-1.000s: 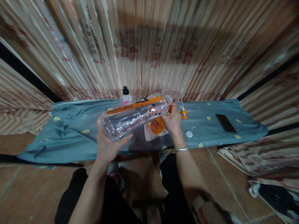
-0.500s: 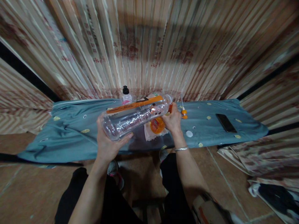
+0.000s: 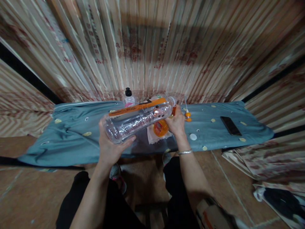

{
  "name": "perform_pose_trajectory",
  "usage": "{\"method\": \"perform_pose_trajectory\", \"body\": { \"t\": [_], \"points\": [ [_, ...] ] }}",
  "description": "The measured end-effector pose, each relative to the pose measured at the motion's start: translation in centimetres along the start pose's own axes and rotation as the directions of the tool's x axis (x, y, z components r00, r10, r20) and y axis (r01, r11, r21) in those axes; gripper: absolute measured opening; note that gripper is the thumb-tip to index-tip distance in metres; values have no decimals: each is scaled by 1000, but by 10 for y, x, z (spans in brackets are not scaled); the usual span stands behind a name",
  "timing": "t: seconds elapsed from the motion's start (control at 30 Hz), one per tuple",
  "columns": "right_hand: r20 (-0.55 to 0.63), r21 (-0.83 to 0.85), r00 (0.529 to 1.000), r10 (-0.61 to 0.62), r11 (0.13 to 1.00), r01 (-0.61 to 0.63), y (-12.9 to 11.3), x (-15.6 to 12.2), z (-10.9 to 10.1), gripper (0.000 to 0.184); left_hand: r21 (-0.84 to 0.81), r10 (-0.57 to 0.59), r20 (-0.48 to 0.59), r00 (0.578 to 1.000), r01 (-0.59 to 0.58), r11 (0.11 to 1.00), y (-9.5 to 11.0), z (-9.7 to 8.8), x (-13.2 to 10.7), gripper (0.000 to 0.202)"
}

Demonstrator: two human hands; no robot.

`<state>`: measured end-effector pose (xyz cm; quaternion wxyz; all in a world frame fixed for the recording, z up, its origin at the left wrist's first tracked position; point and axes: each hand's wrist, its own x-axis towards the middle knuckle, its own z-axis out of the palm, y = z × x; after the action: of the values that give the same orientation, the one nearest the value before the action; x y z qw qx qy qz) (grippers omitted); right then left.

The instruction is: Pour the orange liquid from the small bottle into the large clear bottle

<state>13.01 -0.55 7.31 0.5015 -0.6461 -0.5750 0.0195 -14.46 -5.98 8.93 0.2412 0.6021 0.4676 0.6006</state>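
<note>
A large clear plastic bottle (image 3: 133, 121) with an orange-banded label lies tilted in the air, its mouth at the upper right. My left hand (image 3: 111, 146) is wrapped around its base. At the mouth end, my right hand (image 3: 176, 122) is closed around the upper part of an orange bottle (image 3: 160, 128). That bottle is over a pale cloth (image 3: 153, 138), partly hidden by the hand and the clear bottle. Its neck is close to the clear bottle's mouth; whether they touch, I cannot tell. An orange pump head (image 3: 188, 116) with a clear tube lies just right of my right hand.
A small bottle with a black cap (image 3: 128, 93) stands at the back. A white cap (image 3: 193, 136) and a phone (image 3: 230, 126) lie to the right on the blue-green cloth-covered table (image 3: 71, 140). A striped curtain (image 3: 152, 47) hangs right behind it.
</note>
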Motion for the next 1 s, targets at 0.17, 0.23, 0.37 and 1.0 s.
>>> {"method": "perform_pose_trajectory", "body": {
  "t": [0.17, 0.23, 0.37, 1.0],
  "points": [
    [15, -6, 1000, 18, 1000, -18, -2, 0, -1, 50, -10, -11, -11, 1000, 11, 1000, 1, 1, 0, 102],
    [16, -13, 1000, 18, 1000, -17, -1, 0, 0, 50, -13, -11, -7, 1000, 11, 1000, 2, 1, 0, 102],
    [9, -14, 1000, -6, 1000, 6, 2, 0, 1, 52, -9, -28, -3, 1000, 28, 1000, 2, 0, 1, 105],
    [-5, 2, 1000, -19, 1000, 19, 2, 0, 1, 50, 9, 20, -11, 1000, -20, 1000, -5, -1, -1, 103]
  ]
}}
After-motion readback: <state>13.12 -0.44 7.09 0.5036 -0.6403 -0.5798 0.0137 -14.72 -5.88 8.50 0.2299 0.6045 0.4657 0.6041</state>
